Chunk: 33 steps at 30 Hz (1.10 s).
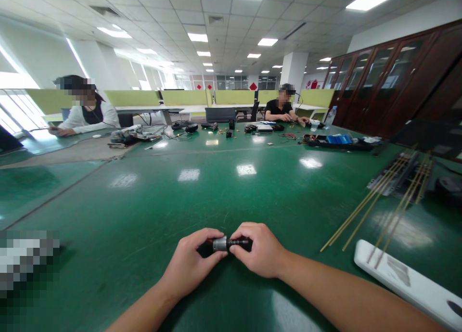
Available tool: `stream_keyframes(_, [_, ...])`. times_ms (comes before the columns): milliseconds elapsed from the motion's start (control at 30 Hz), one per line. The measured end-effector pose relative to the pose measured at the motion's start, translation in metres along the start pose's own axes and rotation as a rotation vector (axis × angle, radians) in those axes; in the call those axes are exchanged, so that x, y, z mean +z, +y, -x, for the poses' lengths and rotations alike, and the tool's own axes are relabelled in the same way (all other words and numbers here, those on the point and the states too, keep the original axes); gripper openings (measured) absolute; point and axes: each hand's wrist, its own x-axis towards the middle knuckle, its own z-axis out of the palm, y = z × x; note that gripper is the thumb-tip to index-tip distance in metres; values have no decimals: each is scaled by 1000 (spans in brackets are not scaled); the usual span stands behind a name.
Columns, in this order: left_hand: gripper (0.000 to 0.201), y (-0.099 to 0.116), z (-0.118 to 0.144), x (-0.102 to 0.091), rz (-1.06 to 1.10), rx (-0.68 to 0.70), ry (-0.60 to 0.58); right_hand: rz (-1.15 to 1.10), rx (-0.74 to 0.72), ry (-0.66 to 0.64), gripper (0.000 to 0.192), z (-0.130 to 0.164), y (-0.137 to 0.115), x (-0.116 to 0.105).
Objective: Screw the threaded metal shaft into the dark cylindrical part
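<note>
My left hand (188,263) pinches a short silver metal cylinder (220,244), perhaps a small motor, between thumb and fingers. Joined or pressed to its right end is a dark ribbed rod (241,243), gripped by my right hand (263,253) with thumb and index finger. Both hands meet just above the green tabletop (231,197), with the cylinder and rod lying in one roughly level line. A dark reddish bit shows at the cylinder's left end, mostly hidden by my left hand.
On the right lie thin brass-coloured rods (371,202) and a long white plastic case (400,279). Tools and parts, a black tray (339,142) and a bottle (330,118) are along the far side. Two people (92,113) sit across the table.
</note>
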Motion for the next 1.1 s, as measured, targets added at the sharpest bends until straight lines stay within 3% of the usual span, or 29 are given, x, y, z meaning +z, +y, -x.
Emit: stream_keyframes(1100, [28, -3, 0, -3, -2, 18, 21, -5, 46, 19, 8, -1, -2, -2])
